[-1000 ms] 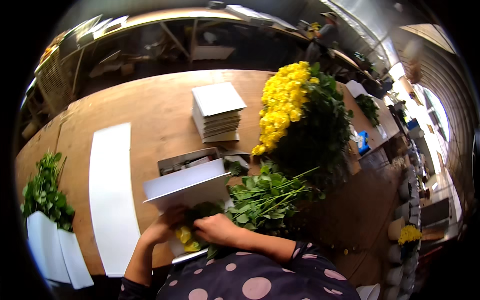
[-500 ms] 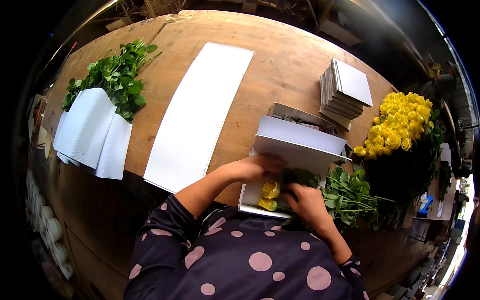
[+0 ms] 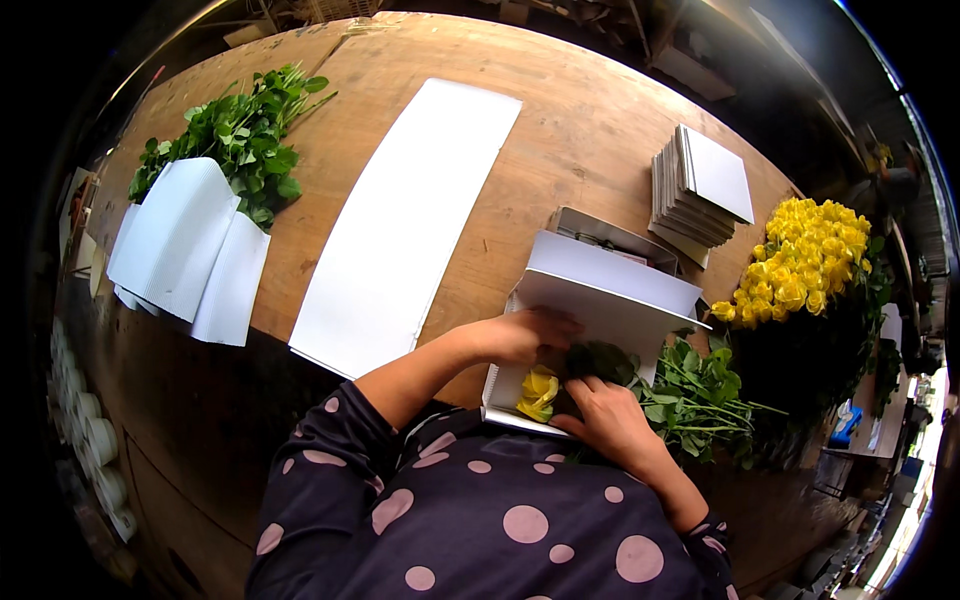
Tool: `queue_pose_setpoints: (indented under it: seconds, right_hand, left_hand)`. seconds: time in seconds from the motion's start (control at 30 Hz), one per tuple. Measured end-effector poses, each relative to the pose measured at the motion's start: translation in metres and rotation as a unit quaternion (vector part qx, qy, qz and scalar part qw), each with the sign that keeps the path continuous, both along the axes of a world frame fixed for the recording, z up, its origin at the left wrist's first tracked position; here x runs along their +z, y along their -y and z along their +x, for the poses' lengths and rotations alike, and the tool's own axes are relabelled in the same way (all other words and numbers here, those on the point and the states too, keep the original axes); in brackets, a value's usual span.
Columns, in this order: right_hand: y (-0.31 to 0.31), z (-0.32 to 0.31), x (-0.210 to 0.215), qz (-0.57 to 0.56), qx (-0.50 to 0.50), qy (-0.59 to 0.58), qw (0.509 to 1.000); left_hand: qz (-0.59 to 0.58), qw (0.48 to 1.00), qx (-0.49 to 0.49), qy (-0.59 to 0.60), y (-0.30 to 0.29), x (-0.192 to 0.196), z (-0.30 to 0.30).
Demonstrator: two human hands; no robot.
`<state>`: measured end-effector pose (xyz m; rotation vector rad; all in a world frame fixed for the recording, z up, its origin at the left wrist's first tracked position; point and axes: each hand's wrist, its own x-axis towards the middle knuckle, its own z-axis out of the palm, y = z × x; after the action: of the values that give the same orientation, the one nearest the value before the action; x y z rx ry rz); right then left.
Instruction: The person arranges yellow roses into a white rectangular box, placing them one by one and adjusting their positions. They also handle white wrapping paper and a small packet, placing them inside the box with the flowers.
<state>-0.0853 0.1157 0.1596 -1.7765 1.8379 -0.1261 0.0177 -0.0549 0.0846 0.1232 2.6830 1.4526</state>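
Observation:
Close to my body stands a white cardboard box-like holder (image 3: 610, 310) with a raised back flap. Inside its near part lie yellow rose heads (image 3: 539, 394), their dark leaves beside them. My right hand (image 3: 606, 413) curls over the roses just behind the heads, thumb toward the near edge. Farther back, my left hand (image 3: 528, 335) reaches in against the raised cardboard; its fingers are blurred and partly in shadow. Green rose stems and leaves (image 3: 688, 398) stick out on the right side, past my right wrist.
A long white sheet (image 3: 408, 230) lies on the wooden table (image 3: 570, 130). Leafy stems (image 3: 245, 145) wrapped in white corrugated card (image 3: 175, 225) rest at left. On the right are a stack of cardboard pieces (image 3: 712, 180) and a mass of yellow roses (image 3: 810, 255).
My right hand has shifted slightly left over the roses, with its fingers now flatter across them. The two rose heads have drawn closer together. My left hand stays near the flap.

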Motion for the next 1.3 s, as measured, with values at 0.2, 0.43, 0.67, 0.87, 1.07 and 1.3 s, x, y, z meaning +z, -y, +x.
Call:
queue_pose_setpoints:
  seconds: [0.2,0.43,0.67,0.87,1.07,1.3]
  right_hand:
    - [0.001,-0.001,-0.008,-0.073,0.017,0.014,0.997]
    - [0.003,-0.005,-0.012,-0.01,0.022,0.015,1.0]
    - [0.005,-0.005,-0.009,0.026,0.032,0.004,0.999]
    - [0.002,-0.007,-0.014,0.002,0.032,0.031,0.999]
    - [0.0,-0.009,-0.023,0.007,0.035,0.05,0.998]
    - [-0.003,-0.011,-0.033,-0.027,0.051,0.049,0.997]
  left_hand:
    - [-0.018,0.999,-0.043,-0.016,0.0,0.009,0.001]
    - [-0.006,0.999,-0.035,0.04,-0.004,0.024,0.002]
    - [-0.005,0.999,-0.017,0.04,-0.008,0.017,-0.001]
    - [-0.001,0.998,-0.061,-0.001,-0.003,0.009,0.001]
    - [-0.004,0.999,-0.038,-0.013,-0.006,0.015,0.003]
    - [-0.123,0.992,-0.017,-0.011,-0.019,0.043,0.009]
